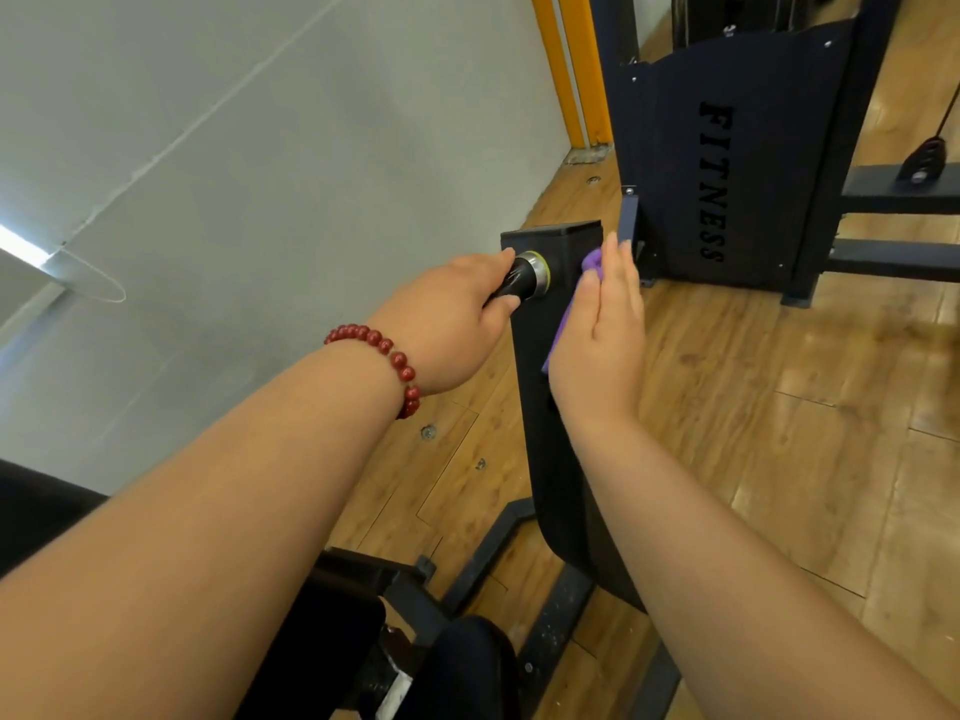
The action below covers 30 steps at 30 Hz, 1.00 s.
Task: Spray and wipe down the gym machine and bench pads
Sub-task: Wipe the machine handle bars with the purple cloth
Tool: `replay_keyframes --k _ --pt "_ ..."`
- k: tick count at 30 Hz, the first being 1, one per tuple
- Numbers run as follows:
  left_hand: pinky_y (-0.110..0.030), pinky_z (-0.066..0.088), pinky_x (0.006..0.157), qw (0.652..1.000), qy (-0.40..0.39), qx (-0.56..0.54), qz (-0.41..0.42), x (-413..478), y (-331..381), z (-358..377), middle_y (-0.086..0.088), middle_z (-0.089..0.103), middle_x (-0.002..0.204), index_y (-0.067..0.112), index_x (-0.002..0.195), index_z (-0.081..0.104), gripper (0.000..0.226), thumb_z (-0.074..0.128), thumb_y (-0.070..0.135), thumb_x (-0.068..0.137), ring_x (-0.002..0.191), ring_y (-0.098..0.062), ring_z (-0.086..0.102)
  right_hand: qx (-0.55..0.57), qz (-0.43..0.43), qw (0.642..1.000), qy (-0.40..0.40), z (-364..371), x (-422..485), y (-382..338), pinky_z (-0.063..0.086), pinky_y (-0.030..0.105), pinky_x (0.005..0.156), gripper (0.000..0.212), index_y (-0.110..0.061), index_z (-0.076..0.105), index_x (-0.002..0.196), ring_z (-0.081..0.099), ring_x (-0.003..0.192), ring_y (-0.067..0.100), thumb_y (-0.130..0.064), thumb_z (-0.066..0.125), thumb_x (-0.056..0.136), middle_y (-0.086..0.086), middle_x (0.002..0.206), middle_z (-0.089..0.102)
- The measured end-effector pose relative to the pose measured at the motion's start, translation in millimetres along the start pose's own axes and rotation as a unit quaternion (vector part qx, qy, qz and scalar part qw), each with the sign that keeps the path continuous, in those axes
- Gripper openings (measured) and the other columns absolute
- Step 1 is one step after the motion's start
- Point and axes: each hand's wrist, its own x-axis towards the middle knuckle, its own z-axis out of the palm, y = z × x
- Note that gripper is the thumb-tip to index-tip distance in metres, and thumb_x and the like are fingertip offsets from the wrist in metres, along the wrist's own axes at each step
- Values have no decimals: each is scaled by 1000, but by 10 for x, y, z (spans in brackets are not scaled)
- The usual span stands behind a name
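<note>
while steadying the machine's arm, head view: gripping the black handle [514,285] hard with the left hand [452,324], fingers clenched right round it just short of the chrome collar [537,275]. pressing the purple cloth [591,262] flat against the side of the black upright [540,433] with the right hand [602,330], fingers straight and together, nothing curled. hiding most of that cloth under the palm, just a fold poking out by the fingertips. looks like the wipe stage on the frame, up near the top of the post, right beside the collar.

to do it well: keep the palm flat and the pressure even, pull long overlapping strokes down the post, turn to a fresh fold once soiled, then work round the collar and the handle, likely the sweatiest spots. hold on with the left to stop any swing. no spray bottle in sight. down at the bottom edge, a dark pad [332,636] and a round roller pad [467,662], untouched right now, likely yet to be wiped.

underfoot, glossy wood-plank floor [753,433], plus a scuffed, speckled base bar [556,626] worth a pass. off to the left, plain grey wall [260,174]; up top, two yellow posts [584,70]; just beyond the upright, a black shroud [675,148] lettered fitness.
</note>
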Motion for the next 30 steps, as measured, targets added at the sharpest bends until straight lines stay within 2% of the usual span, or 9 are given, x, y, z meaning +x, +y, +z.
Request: replay_keyframes --k 3,5,8,11,13,17,24,27,30 --pt "-19 32 74 999 -27 13 13 -59 -36 -41 2 52 114 18 145 35 43 37 31 104 82 -6 42 -5 -14 1000 5 -25 20 -14 8 -13 87 48 -23 22 155 12 144 -2 -30 26 108 -5 162 19" --pt "-20 34 72 997 -60 36 22 -127 -62 -87 4 50 118 22 149 27 47 37 32 104 80 -5 44 -27 -21 999 4 -46 -217 105 12 -13 85 49 -23 20 155 9 136 -9 -29 27 107 -4 163 16" --pt "-21 36 81 994 -81 63 29 -233 -82 -100 5 34 150 24 155 7 60 36 34 104 96 -5 46 -45 -25 999 -10 -76 -438 215 12 -14 84 49 -20 19 155 7 142 -3 -28 27 107 -3 164 13" --pt "-19 32 91 996 -68 59 28 -271 -90 -80 7 20 159 24 156 2 61 34 33 104 123 -11 45 -40 -20 999 -9 -43 -186 131 6 -14 87 49 -19 19 155 9 149 8 -29 25 108 -2 163 15" --pt "-17 31 91 997 -56 52 28 -269 -96 -72 7 27 156 24 156 6 59 35 32 104 123 -9 46 -30 -28 999 3 -22 -81 109 4 -13 90 49 -18 20 155 11 149 9 -30 26 108 -1 163 17" --pt "-12 31 64 998 -45 32 41 -264 -96 -52 13 38 116 24 153 19 53 38 30 103 77 3 45 -42 6 999 19 -46 -431 389 6 -13 90 49 -21 21 155 15 148 9 -30 26 107 -2 162 19" --pt "-11 33 65 999 -39 -3 24 -288 -82 -76 15 50 103 32 149 28 47 40 29 103 78 0 48 -33 48 998 28 11 -378 375 5 -15 84 48 -21 23 154 13 149 8 -31 25 107 -5 162 20" --pt "-4 28 65 999 -26 -18 5 -318 -76 -104 8 55 121 33 148 31 46 41 30 103 92 -3 46 -26 23 999 30 -25 -402 451 9 -9 94 48 -22 24 154 18 147 6 -32 26 107 -6 160 25" --pt "-11 32 64 1000 -22 -18 -1 -340 -56 -119 0 54 130 29 149 32 48 42 32 103 99 -5 44 -8 81 996 37 -72 -624 632 18 5 103 47 -23 28 153 24 145 8 -31 27 107 -6 158 30"
